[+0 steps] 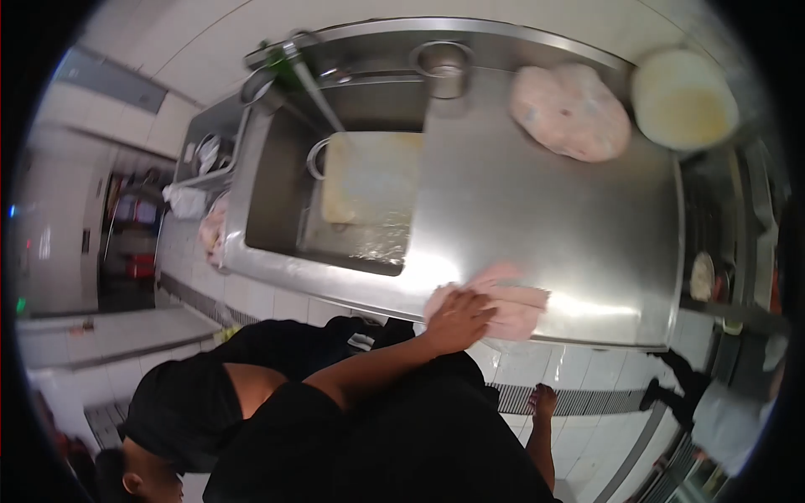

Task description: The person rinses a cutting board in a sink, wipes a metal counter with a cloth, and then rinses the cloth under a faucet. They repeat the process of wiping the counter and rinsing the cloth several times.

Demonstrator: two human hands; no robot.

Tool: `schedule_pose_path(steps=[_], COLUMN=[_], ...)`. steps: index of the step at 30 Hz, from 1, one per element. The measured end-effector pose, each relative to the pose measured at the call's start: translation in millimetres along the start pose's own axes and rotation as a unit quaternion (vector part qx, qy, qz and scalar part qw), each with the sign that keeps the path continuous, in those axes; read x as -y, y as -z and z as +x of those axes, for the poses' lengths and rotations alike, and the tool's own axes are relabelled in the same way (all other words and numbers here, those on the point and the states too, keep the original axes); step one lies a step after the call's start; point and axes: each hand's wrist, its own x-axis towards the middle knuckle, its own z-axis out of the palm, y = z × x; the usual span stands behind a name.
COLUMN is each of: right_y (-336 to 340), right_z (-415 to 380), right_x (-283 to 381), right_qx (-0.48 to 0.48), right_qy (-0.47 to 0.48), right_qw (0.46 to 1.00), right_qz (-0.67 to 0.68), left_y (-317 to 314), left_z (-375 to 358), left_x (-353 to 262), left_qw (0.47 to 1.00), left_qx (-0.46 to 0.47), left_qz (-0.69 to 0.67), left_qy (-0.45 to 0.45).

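Note:
My left hand (459,320) presses on a crumpled pink cloth (520,310) at the front edge of the steel counter (537,218), its fingers bent over the cloth's left part. My right hand (544,401) hangs low at the right of my body, away from the counter, with loosely parted fingers and nothing visible in it. A pale board (369,176) stands in the sink (281,184), with rippling water near its lower end.
A large pale pink lump (570,113) and a whitish round container (683,101) sit at the back right. Behind the sink stands a metal pot (444,71). One person in black (184,411) is at left, another in a white top (729,423) at right.

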Motion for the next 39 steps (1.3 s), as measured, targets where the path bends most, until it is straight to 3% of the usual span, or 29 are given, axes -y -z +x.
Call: schedule_pose_path(steps=[1,3,4,6,8,10,12,13,17,18,20,24,26,34,36,37,39], right_y=[-6,-14,-19,-41,-58,-86,-112,-123,-153,-155,-160,-174,-173,-218,-233,-228,-235], right_z=[-6,-9,-10,-16,-21,-35,-54,-67,-100,-109,-127,-164,-168,-175,-177,-162,-163], right_x=[6,14,21,43,63,92,119,133,177,188,204,232,235,261,270,267,268], right_qx=[0.016,0.050,0.069,0.077,0.103,0.084,0.148,0.174,0.258,0.253,0.278,0.268,0.248,0.157,0.083,0.029,0.020], right_qy=[-0.008,-0.008,-0.001,-0.007,0.009,0.012,0.040,0.051,0.035,0.037,0.016,-0.034,-0.012,0.210,0.302,0.374,0.375], right_qw=[1.000,0.999,0.997,0.996,0.989,0.984,0.971,0.961,0.924,0.924,0.912,0.903,0.911,0.935,0.915,0.858,0.861], right_qz=[-0.003,-0.014,-0.022,-0.048,-0.104,-0.154,-0.182,-0.208,-0.281,-0.283,-0.301,-0.333,-0.330,-0.240,-0.253,-0.351,-0.342], left_y=[14,36,40,79,109,118,150,173,158,180,226,219,221,252,260,261,258], left_z=[-29,-86,-108,-119,-130,-148,-159,-159,-218,-221,-222,-197,-182,-104,-93,-89,-87], left_x=[27,89,121,158,184,221,251,257,409,426,443,474,480,522,525,527,533], left_qw=[0.998,0.987,0.967,0.914,0.866,0.831,0.784,0.732,0.618,0.617,0.617,0.647,0.646,0.682,0.694,0.698,0.695], left_qx=[0.010,-0.080,-0.172,-0.261,-0.286,-0.312,-0.336,-0.421,-0.552,-0.553,-0.423,-0.373,-0.343,-0.356,-0.334,-0.328,-0.331], left_qz=[0.007,0.083,0.114,0.157,0.157,0.168,0.149,0.153,0.147,0.141,0.223,0.251,0.262,0.311,0.287,0.295,0.307], left_qy=[0.055,0.109,0.147,0.267,0.379,0.428,0.500,0.513,0.540,0.542,0.625,0.615,0.630,0.558,0.570,0.565,0.559])
